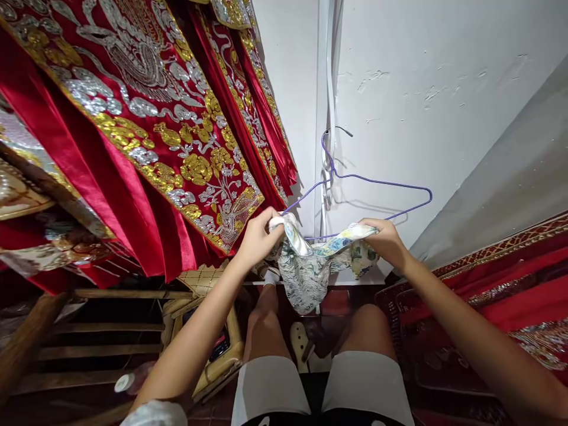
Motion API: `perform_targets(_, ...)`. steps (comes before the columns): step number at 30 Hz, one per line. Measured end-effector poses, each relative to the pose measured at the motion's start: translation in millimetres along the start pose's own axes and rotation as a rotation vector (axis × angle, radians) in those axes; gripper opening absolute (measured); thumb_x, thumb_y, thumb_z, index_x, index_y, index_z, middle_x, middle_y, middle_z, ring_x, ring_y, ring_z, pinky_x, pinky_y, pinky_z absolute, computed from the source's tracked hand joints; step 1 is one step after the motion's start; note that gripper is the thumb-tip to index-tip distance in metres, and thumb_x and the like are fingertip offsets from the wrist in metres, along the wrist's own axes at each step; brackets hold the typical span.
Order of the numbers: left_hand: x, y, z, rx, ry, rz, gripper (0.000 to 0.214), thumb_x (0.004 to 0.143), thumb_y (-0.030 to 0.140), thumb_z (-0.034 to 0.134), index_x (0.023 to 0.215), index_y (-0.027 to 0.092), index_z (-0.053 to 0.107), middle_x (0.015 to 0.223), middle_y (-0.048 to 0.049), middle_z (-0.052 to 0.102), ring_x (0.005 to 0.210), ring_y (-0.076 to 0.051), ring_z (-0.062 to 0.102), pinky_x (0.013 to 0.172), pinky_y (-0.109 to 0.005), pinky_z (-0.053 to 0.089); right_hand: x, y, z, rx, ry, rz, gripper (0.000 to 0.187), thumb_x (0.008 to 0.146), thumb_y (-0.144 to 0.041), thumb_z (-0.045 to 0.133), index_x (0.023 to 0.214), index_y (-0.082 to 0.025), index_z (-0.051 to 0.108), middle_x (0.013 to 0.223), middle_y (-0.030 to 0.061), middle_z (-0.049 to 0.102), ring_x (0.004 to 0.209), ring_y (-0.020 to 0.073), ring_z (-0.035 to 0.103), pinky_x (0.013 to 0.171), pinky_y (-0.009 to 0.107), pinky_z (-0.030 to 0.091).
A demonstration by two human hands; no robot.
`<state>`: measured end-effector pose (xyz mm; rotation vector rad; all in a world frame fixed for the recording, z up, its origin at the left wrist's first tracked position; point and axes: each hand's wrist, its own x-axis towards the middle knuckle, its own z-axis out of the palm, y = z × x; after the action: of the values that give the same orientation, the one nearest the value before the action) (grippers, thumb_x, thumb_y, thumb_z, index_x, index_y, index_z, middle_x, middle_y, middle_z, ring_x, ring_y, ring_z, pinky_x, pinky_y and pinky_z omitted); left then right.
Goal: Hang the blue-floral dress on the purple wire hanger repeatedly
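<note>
Both my hands hold up a small printed cloth (306, 269), white with blue, green and yellow patterning. My left hand (258, 238) is closed on its left corner. My right hand (386, 241) pinches its right edge. The cloth sags between them and hangs down over my knees. Just behind it, a purple wire hanger (390, 188) hangs on the white wall (426, 89), with its lower bar close above the cloth.
Red robes with gold and silver embroidery (146, 130) hang at the left. More red embroidered fabric (510, 296) lies at the right. Below are a woven bag (202, 278), wooden slats (102, 325), a small bottle (128, 381) and my bare knees in white shorts.
</note>
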<state>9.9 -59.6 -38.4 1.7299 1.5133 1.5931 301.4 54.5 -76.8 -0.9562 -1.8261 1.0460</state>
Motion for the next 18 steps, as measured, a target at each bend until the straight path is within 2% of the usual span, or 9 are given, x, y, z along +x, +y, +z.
perform_targets(2,14.5,0.7,-1.1,-0.149,0.016,-0.062,0.029,0.068,0.004,0.07,0.093,0.019,0.073,0.077,0.0008,0.065,0.07,-0.015,0.056,0.07,-0.023,0.042,-4.5,-6.1,3.2,-0.003,-0.041,-0.011,0.019,0.065,-0.023,0.058,0.074,-0.016,0.073,0.071,0.002,0.067,0.068,0.018,0.058,0.059,0.026,0.043)
perform_targets(5,29.7,-2.4,-9.2,-0.361,-0.103,-0.202,0.026,0.068,0.008,0.075,0.093,0.013,0.077,0.08,-0.0058,0.071,0.071,-0.017,0.061,0.069,-0.024,0.045,-4.4,-9.9,-3.7,-0.042,0.088,-0.051,0.054,0.065,-0.02,0.063,0.118,-0.019,0.072,0.075,0.0014,0.069,0.069,0.019,0.061,0.064,0.028,0.048)
perform_targets(7,34.6,-6.8,-15.4,-0.421,-0.178,-0.244,0.015,0.069,0.017,0.078,0.082,0.011,0.078,0.077,-0.0079,0.072,0.067,-0.018,0.062,0.064,-0.025,0.046,0.8,-7.5,-17.3,-0.044,0.269,-0.083,0.088,0.063,-0.019,0.068,0.148,-0.019,0.048,0.076,0.0003,0.067,0.068,0.0197,0.062,0.066,0.03,0.05)
perform_targets(9,37.2,-11.1,-19.4,-0.443,-0.225,-0.267,0.014,0.068,0.024,0.079,0.078,0.013,0.079,0.071,-0.0064,0.072,0.061,-0.017,0.061,0.058,-0.025,0.044,8.7,-3.0,-35.6,-0.054,0.383,-0.086,0.11,0.06,-0.02,0.073,0.159,-0.015,0.026,0.079,0.0007,0.067,0.069,0.0206,0.064,0.066,0.031,0.051)
perform_targets(11,39.1,-14.0,-19.6,-0.461,-0.288,-0.309,0.016,0.066,0.026,0.08,0.074,0.013,0.079,0.066,-0.0057,0.071,0.056,-0.017,0.06,0.054,-0.025,0.043,16.8,0.8,-54.5,-0.108,0.366,-0.022,0.107,0.06,-0.022,0.076,0.157,-0.012,0.034,0.08,0.0029,0.068,0.068,0.0209,0.063,0.062,0.031,0.05)
perform_targets(13,40.9,-15.2,-15.8,-0.5,-0.351,-0.356,0.017,0.063,0.027,0.081,0.072,0.012,0.079,0.064,-0.007,0.072,0.054,-0.018,0.061,0.052,-0.026,0.043,22.6,2.0,-70.1,-0.173,0.276,0.057,0.076,0.062,-0.024,0.074,0.137,-0.013,0.062,0.079,0.0059,0.07,0.066,0.0207,0.063,0.057,0.03,0.047)
perform_targets(15,41.9,-15.3,-9.5,-0.573,-0.387,-0.403,0.019,0.061,0.026,0.08,0.072,0.01,0.078,0.065,-0.0089,0.072,0.055,-0.02,0.064,0.053,-0.028,0.046,25.6,0.9,-80.8,-0.228,0.247,0.072,0.047,0.065,-0.024,0.071,0.111,-0.015,0.076,0.077,0.007,0.071,0.063,0.0197,0.061,0.054,0.029,0.045)
perform_targets(16,41.8,-15.2,-6.1,-0.617,-0.391,-0.424,0.019,0.059,0.024,0.079,0.072,0.01,0.078,0.065,-0.0095,0.073,0.057,-0.022,0.066,0.055,-0.03,0.048,26.5,-0.1,-84.4,-0.249,0.272,0.051,0.045,0.065,-0.024,0.072,0.108,-0.015,0.076,0.075,0.0066,0.071,0.062,0.0192,0.061,0.053,0.028,0.044)
perform_targets(18,40.4,-14.6,0.3,-0.708,-0.354,-0.448,0.016,0.058,0.022,0.077,0.07,0.012,0.077,0.066,-0.0091,0.074,0.062,-0.025,0.069,0.062,-0.034,0.053,29.1,-1.6,-88.6,-0.281,0.338,-0.014,0.063,0.064,-0.025,0.076,0.125,-0.015,0.069,0.073,0.0049,0.07,0.061,0.0188,0.06,0.053,0.028,0.044)
